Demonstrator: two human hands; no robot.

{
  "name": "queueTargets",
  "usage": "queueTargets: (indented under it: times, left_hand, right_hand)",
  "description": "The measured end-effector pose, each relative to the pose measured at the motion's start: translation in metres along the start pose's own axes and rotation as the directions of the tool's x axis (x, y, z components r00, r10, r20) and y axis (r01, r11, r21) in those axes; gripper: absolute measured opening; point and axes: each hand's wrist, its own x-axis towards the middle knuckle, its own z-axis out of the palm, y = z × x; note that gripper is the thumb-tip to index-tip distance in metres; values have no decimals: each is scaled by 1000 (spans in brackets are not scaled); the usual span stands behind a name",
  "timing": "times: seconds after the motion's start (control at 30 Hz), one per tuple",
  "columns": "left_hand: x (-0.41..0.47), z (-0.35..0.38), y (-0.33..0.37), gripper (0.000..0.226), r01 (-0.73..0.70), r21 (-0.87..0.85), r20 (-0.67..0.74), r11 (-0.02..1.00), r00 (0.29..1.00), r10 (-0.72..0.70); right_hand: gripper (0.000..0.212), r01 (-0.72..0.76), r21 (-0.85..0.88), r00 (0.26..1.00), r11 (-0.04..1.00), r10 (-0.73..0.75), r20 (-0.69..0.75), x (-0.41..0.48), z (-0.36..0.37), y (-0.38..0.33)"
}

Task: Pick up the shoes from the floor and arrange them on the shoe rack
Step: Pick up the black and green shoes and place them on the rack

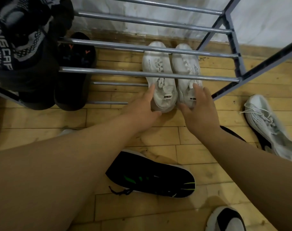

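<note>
Two white sneakers stand side by side on the lowest bars of the metal shoe rack [150, 74], toes toward the wall. My left hand [142, 105] touches the heel of the left white sneaker [158, 70] with straight fingers. My right hand [197, 105] lies with spread fingers on the heel of the right white sneaker [186, 64]. On the floor lie a black sneaker with green stripes [152, 175], a white laced sneaker [265, 120] at the right, and a black-and-white shoe [225, 219] at the bottom edge.
Black shoes [75, 67] fill the rack's left side on the low tier, and a black-and-grey knit shoe [20, 39] sits on the upper bars. A white wall stands behind the rack. The floor is light wood planks [41, 119].
</note>
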Motion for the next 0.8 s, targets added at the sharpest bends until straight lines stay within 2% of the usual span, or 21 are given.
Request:
queueTargets:
  times: [0.07,0.13,0.2,0.27,0.3,0.4,0.47,0.5,0.53,0.6,0.67,0.73,0.8]
  left_hand:
    - [-6,-4,-1,104,-18,-1,26,1000,999,18]
    - [-19,-12,-1,104,-39,85,49,996,998,35]
    - [-41,-25,-4,100,-66,236,144,969,989,33]
    - [-72,-44,-10,95,-82,353,303,932,952,-32]
    - [-90,-57,-14,94,-81,397,378,914,922,-82]
    - [-147,-98,-29,93,-108,513,504,852,841,-198]
    - [-181,-128,-45,94,-91,542,524,835,814,-251]
    - [-196,-143,-54,94,-71,548,522,833,807,-275]
    - [-210,-157,-61,95,-51,551,521,833,801,-295]
    - [-233,-178,-75,96,13,528,517,849,788,-333]
    - [-248,-188,-85,97,104,459,486,882,802,-348]
    - [-252,-184,-89,103,142,396,437,907,839,-323]
    - [-249,-172,-89,114,149,328,385,933,881,-276]
  right_hand:
    - [65,22,-9,999,1000,-22,-25,-20,-9,-4]
    - [58,113,-12,994,994,-113,4,-50,-17,-8]
    - [57,190,10,959,982,-188,211,-79,-18,-11]
    - [62,193,31,863,981,-185,470,-100,-12,-17]
    - [65,186,45,822,982,-181,540,-107,-7,-21]
    - [86,155,75,714,985,-164,680,-119,9,-44]
    - [108,242,20,607,970,-167,777,-128,17,-60]
    - [113,320,-23,582,947,-177,794,-134,22,-64]
    - [114,390,-73,581,918,-183,793,-141,25,-65]
    - [113,482,-211,629,850,-169,759,-152,31,-62]
    - [112,500,-299,677,813,-152,720,-158,33,-60]
    - [116,451,-231,679,862,-164,716,-160,26,-63]
    - [125,304,-44,653,952,-175,736,-158,9,-74]
